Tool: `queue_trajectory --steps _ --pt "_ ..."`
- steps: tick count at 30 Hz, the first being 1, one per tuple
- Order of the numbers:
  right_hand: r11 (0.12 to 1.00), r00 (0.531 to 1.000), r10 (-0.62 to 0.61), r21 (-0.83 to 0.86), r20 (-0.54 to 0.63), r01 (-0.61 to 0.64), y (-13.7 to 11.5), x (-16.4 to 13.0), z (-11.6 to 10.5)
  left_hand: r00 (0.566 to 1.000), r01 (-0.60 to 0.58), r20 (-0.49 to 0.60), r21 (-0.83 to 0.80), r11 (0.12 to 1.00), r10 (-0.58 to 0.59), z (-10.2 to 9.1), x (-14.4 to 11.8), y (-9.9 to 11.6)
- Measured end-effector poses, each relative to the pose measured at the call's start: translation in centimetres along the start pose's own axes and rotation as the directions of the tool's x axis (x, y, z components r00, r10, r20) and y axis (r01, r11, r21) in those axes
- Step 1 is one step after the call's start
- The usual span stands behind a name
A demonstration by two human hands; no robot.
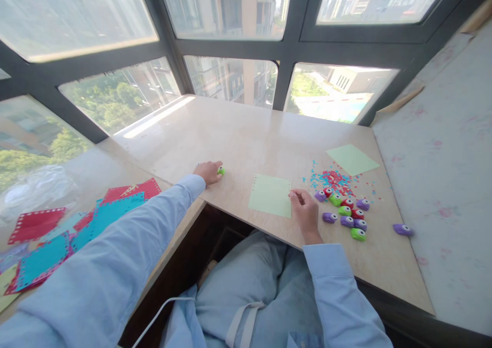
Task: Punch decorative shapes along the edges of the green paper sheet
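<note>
Left hand (208,172) grip clamped on green punch (221,171); right hand (303,209) pinching green paper (270,195) (no containers visible).

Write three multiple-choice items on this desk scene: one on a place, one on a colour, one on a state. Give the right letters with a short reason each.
1. Where does the cluster of small punches lie?
A. right of the right hand
B. under the left sleeve
C. on the window sill

2. What colour is the small punch at the left hand?
A. red
B. green
C. purple

3. How does the green sheet by the right hand lie?
A. rolled up
B. crumpled
C. flat on the table

Answers: 1 A, the punches sit just beyond the right hand's fingers. 2 B, green shows at the left hand's fingertips. 3 C, the sheet lies flat, the right hand touching its edge.
</note>
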State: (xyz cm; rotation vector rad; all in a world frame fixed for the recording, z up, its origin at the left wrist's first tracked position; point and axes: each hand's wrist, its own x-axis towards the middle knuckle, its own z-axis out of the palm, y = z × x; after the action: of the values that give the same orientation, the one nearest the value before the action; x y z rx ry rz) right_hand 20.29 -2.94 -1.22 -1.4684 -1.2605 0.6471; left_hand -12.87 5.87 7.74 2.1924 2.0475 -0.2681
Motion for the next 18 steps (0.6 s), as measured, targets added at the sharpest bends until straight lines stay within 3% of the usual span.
queue_trajectory --steps 4,8,13,18 --pt "1.0 1.0 0.003 0.005 0.001 -0.003 0.1 0.0 0.0 0.994 -0.067 -0.091 -0.068 0.995 0.061 -0.5 -0.4 1.6" --pt "1.0 1.0 0.006 0.006 0.002 -0.006 0.1 0.0 0.1 0.974 -0.18 -0.165 -0.129 0.975 0.157 0.2 -0.3 5.1" --pt "0.999 1.0 0.016 0.04 -0.011 -0.016 -0.4 0.0 0.0 0.935 -0.29 -0.255 -0.158 0.944 0.245 2.9 0.1 9.4" --pt "0.993 0.993 0.052 0.115 -0.111 -0.039 -0.9 0.1 -0.2 0.909 -0.326 -0.329 -0.183 0.928 0.255 5.9 0.1 11.2"
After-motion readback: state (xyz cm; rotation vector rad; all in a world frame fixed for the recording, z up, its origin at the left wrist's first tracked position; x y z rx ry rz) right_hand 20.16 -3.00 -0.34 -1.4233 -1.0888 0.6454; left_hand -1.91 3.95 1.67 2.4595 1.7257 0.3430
